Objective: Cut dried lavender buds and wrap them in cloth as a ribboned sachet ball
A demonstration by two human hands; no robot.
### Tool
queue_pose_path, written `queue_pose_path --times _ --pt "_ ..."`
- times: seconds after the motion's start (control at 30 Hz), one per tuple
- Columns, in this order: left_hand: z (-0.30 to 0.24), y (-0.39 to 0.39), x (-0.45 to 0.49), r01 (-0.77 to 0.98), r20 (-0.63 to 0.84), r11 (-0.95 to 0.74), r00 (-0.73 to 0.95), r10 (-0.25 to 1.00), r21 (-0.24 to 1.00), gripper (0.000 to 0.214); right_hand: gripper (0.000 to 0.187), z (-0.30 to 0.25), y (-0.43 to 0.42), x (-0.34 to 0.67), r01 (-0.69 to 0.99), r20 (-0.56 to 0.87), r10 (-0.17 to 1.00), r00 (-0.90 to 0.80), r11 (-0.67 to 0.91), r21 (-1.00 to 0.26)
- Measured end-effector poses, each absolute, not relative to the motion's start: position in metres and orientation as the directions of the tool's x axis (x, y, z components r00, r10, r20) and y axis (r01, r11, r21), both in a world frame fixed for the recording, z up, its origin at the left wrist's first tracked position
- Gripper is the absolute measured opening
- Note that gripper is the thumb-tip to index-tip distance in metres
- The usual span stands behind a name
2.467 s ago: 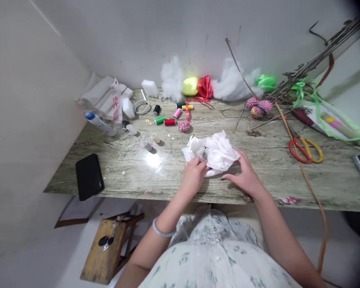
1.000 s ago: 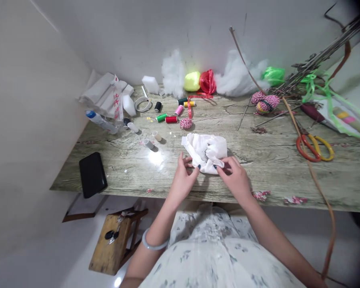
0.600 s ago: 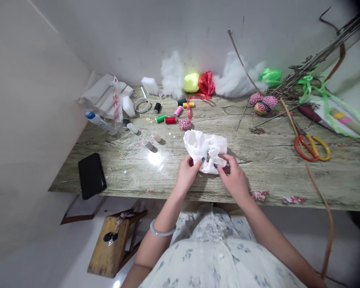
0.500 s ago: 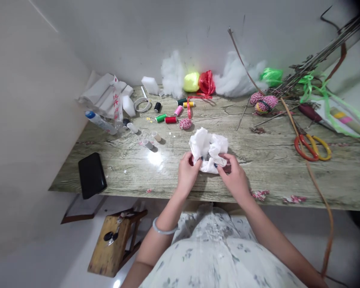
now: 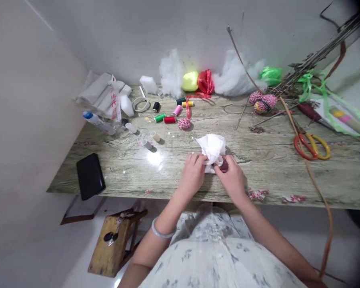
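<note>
Head view: you've got both hands on the white wad (image 5: 212,146), which sits on the table (image 5: 276,172) right in front of you, near the front edge. Your left hand (image 5: 193,173) has its fingers curled in, pinching the wad's near-left edge. Your right hand (image 5: 232,179) does the same on the near-right, fingertips tucked against it. The two hands are almost touching. Behind the wad there's a twine ball (image 5: 184,123) and some spools (image 5: 169,119). Scissors (image 5: 312,146) lie well off to your right, a phone (image 5: 90,176) well off to your left.
</note>
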State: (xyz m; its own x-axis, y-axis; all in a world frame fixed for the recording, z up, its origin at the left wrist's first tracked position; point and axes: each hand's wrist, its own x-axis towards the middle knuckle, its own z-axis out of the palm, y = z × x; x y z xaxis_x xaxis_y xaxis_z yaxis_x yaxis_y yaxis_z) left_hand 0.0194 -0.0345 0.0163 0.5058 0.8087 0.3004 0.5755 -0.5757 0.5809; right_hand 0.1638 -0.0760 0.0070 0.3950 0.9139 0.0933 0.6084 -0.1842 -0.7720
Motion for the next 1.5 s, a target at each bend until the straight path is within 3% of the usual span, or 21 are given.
queue_pose_path --times 0.13,0.33,0.57,0.67,0.8,0.9,0.97,1.03,1.1,1.2,1.3,1.5 --pt "0.020 -0.038 0.016 0.509 0.248 -0.570 0.565 0.787 0.645 0.029 0.009 0.007 -0.076 0.163 0.676 0.148 0.920 0.362 -0.151 -0.721" --pt "0.015 -0.031 0.016 0.587 0.209 -0.597 0.595 0.776 0.547 0.018 0.021 0.010 -0.081 0.175 0.799 0.206 0.969 0.136 0.016 -0.601" --pt "0.012 -0.027 0.020 0.633 0.243 -0.625 0.587 0.772 0.457 0.007 0.012 0.015 -0.073 0.182 0.735 0.154 0.978 0.143 -0.001 -0.678" --pt "0.008 -0.028 0.020 0.646 0.270 -0.634 0.578 0.770 0.425 0.014 0.021 0.017 -0.075 0.189 0.717 0.146 0.989 -0.003 0.104 -0.689" --pt "0.005 -0.027 0.020 0.645 0.272 -0.642 0.585 0.764 0.415 0.020 0.028 0.026 -0.077 0.213 0.614 0.035 0.978 -0.204 0.156 -0.773" --pt "0.004 -0.026 0.022 0.652 0.275 -0.646 0.587 0.762 0.397 0.022 0.022 0.029 -0.062 0.235 0.481 -0.035 0.999 0.018 -0.039 -0.876" --pt "0.004 -0.026 0.023 0.654 0.278 -0.644 0.583 0.763 0.397 0.023 0.035 0.028 -0.042 0.243 0.379 -0.052 0.965 0.256 -0.149 -0.913" --pt "0.004 -0.026 0.024 0.648 0.290 -0.643 0.576 0.765 0.409 0.022 0.056 0.028 -0.019 0.244 0.350 -0.094 0.961 0.260 -0.184 -0.918" --pt "0.004 -0.026 0.024 0.633 0.310 -0.653 0.576 0.756 0.416 0.022 0.062 0.029 0.001 0.239 0.387 -0.136 0.985 0.107 -0.167 -0.907" --pt "0.005 -0.026 0.024 0.623 0.325 -0.674 0.591 0.738 0.397 0.020 0.045 0.037 0.014 0.227 0.503 -0.080 0.993 -0.088 -0.025 -0.864" --pt "0.005 -0.026 0.025 0.623 0.317 -0.669 0.591 0.742 0.405 0.019 0.024 0.045 0.008 0.218 0.563 -0.003 0.992 -0.130 0.071 -0.823" --pt "0.009 -0.025 0.030 0.654 0.230 -0.537 0.498 0.836 0.533 0.012 0.028 0.047 -0.022 0.206 0.576 0.104 0.989 -0.107 0.147 -0.804"
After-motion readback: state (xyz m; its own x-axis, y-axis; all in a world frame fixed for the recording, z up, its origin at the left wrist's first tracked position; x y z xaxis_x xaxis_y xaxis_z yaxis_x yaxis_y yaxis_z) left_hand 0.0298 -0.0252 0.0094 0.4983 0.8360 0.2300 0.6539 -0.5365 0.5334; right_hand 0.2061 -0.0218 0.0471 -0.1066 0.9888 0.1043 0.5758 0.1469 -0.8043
